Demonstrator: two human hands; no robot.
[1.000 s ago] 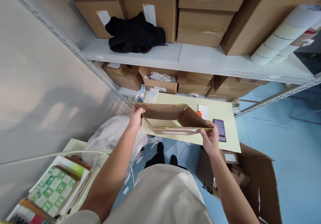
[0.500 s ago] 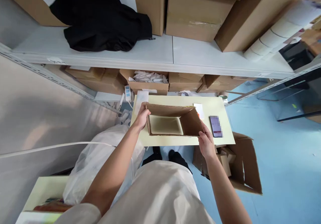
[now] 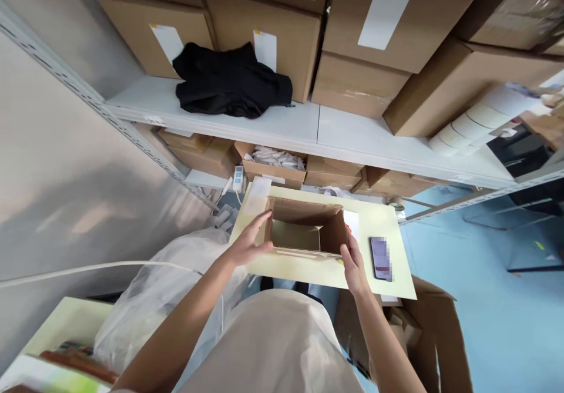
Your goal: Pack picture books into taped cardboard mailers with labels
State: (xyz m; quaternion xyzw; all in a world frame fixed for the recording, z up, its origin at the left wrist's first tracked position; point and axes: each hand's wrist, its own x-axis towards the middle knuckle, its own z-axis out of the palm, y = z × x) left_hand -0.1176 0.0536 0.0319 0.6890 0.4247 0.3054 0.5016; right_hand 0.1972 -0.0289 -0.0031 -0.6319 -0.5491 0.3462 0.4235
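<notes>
An open-topped cardboard box (image 3: 335,231) stands on the pale yellow table (image 3: 299,269) in front of me. Its bottom looks open, since a pale surface like the tabletop shows inside. At the box's left end is my left hand (image 3: 247,241), fingers and thumb spread apart, the tips at or against the left side. My right hand (image 3: 353,264) holds the right end, with the thumb near the front corner and the fingers along the outer wall. To the right of the box lie a phone (image 3: 379,258) and a white card (image 3: 352,224), partly hidden behind the box.
A shelf (image 3: 299,126) with cardboard boxes and a black garment (image 3: 233,81) rises beyond the table. Below it, a carton of white packets (image 3: 275,158) sits among other boxes. A large open carton (image 3: 440,328) stands on the floor at right; a translucent bag (image 3: 154,287) is at left.
The box has come down onto the table. My left hand has loosened from its edge and its fingers have spread; my right hand stays at the right end. The view has tilted up.
</notes>
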